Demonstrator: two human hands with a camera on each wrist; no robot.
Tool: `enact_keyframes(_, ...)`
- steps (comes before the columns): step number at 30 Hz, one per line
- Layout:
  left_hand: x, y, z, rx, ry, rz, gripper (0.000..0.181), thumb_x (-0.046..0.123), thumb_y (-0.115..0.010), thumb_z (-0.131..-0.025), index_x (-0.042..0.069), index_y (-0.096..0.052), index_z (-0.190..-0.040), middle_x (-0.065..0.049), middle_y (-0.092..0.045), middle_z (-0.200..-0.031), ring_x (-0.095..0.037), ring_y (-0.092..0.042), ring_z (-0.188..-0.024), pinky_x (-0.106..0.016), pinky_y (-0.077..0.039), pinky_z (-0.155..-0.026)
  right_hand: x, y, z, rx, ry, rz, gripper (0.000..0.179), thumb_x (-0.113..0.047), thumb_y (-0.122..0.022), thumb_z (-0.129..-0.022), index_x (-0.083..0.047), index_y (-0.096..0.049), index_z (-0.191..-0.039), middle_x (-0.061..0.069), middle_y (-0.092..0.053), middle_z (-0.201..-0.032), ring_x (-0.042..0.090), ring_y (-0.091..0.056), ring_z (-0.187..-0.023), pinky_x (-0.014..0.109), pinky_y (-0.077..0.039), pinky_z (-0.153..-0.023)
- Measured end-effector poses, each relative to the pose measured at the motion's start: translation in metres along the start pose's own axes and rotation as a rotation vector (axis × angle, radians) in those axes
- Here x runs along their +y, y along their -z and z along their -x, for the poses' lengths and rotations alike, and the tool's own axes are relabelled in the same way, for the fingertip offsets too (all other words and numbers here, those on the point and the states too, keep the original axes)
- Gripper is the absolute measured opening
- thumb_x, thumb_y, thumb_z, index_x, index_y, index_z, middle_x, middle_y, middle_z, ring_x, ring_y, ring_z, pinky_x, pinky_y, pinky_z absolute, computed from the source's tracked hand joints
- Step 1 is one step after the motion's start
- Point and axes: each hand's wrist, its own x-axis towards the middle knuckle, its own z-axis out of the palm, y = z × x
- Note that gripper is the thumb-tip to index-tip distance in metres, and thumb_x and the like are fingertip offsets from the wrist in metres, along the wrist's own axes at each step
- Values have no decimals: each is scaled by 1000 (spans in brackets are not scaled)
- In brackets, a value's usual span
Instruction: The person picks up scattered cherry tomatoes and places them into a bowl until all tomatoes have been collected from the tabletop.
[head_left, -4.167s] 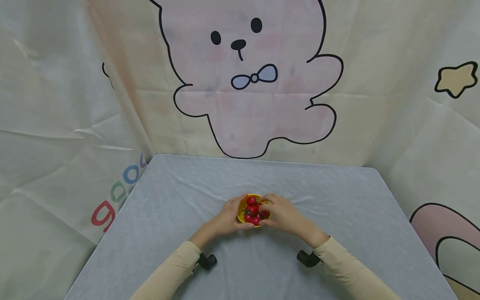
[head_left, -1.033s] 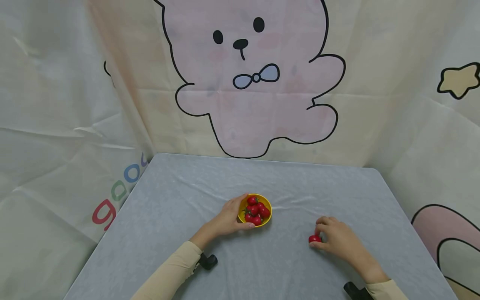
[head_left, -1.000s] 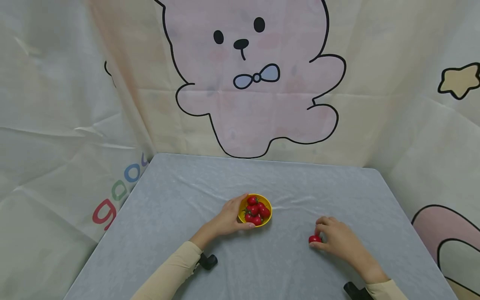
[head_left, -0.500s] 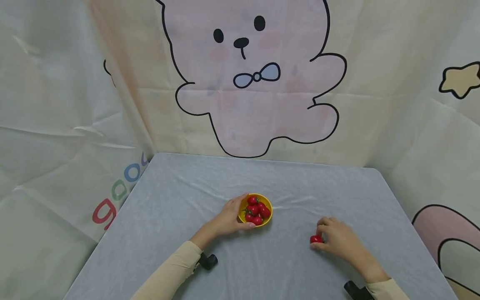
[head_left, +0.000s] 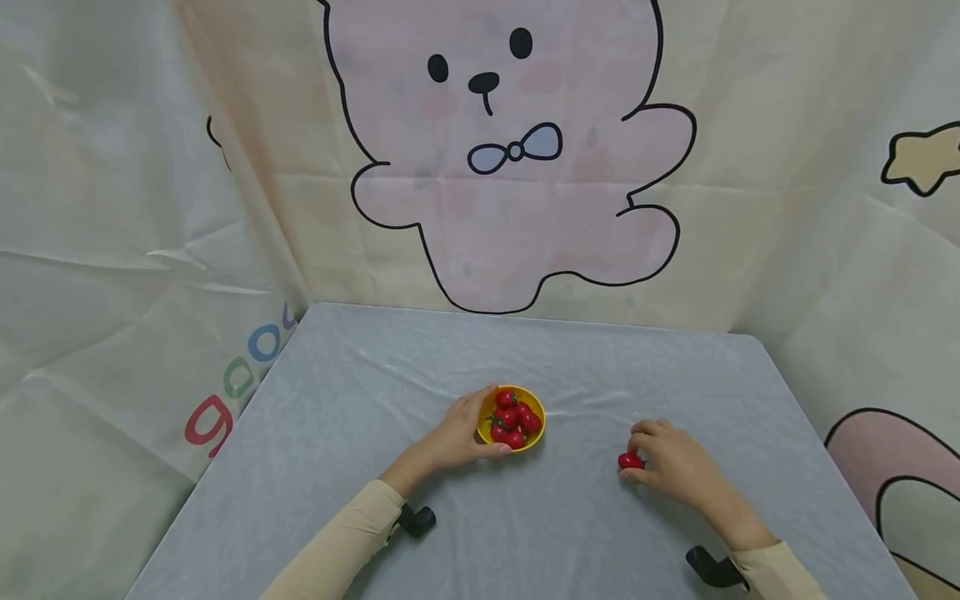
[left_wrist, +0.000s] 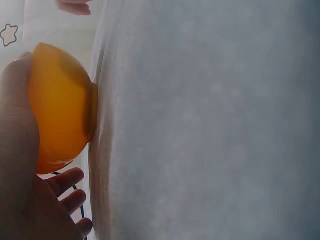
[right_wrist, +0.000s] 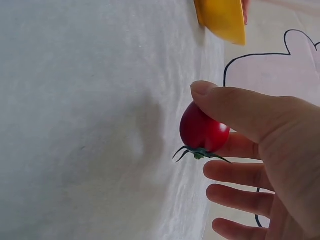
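In the head view a yellow bowl with several red cherry tomatoes stands on the table. My left hand holds it from the left, thumb on the near side and fingers round the far side. The left wrist view shows the bowl side-on, its foot on the cloth. To the right, my right hand pinches a single cherry tomato between thumb and index finger. Held just above the cloth, this tomato has its green stem end showing in the right wrist view; the other fingers are loosely bent.
A pale blue-grey cloth covers the table. Behind it hangs a curtain printed with a bear. Dark wrist mounts stick out beside both sleeves.
Since the oldest frame, my right hand has carried a tomato from the bowl to the right. Over the last half second it has lifted slightly. My left hand stays at the bowl.
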Motion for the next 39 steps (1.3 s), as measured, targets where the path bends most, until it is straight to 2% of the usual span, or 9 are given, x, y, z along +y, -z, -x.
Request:
enact_keyframes(7,-1,0,1,-3,5,3,105,67,-68,-81,19,-16,-159,-5,-31,-162,-31,-31,-147,-52,-33,-119,-6,5,-7,-12,18,-18,28,-37,-87,-70,-20,-71,-85,9,-68,-111,29,-62,-101,50,-54,-82)
enact_keyframes(15,-2,0,1,4,3,-2,105,67,-68,-81,19,-16,-159,-4,-30,-162,-31,-31,-148,-52,-32,-120,-9,4,-15,-13,49,-10,31,-35,-87,-71,-17,-74,-93,8,-68,-111,29,-62,-102,49,-54,-85)
enact_keyframes(22,0,1,0,5,3,-3,106,66,-69,-80,18,-16,-159,-5,-31,-162,-31,-31,-147,-53,-31,-120,-12,4,-20,0,99,-17,31,-35,-86,-73,-17,-73,-95,7,-67,-112,27,-62,-102,46,-55,-84)
enact_keyframes(31,0,-2,0,-8,12,-3,105,68,-67,-81,19,-16,-159,-4,-30,-162,-30,-32,-147,-52,-31,-120,-19,7,-31,-56,92,-16,32,-38,-85,-75,-19,-73,-98,6,-66,-116,27,-61,-106,48,-54,-87)
enact_keyframes(39,2,-1,-1,-6,13,-6,104,65,-68,-82,19,-16,-159,-4,-30,-162,-30,-31,-148,-51,-32,-120,-25,6,-37,-37,126,-38,31,-36,-85,-76,-18,-73,-98,6,-67,-116,26,-62,-106,45,-55,-86)
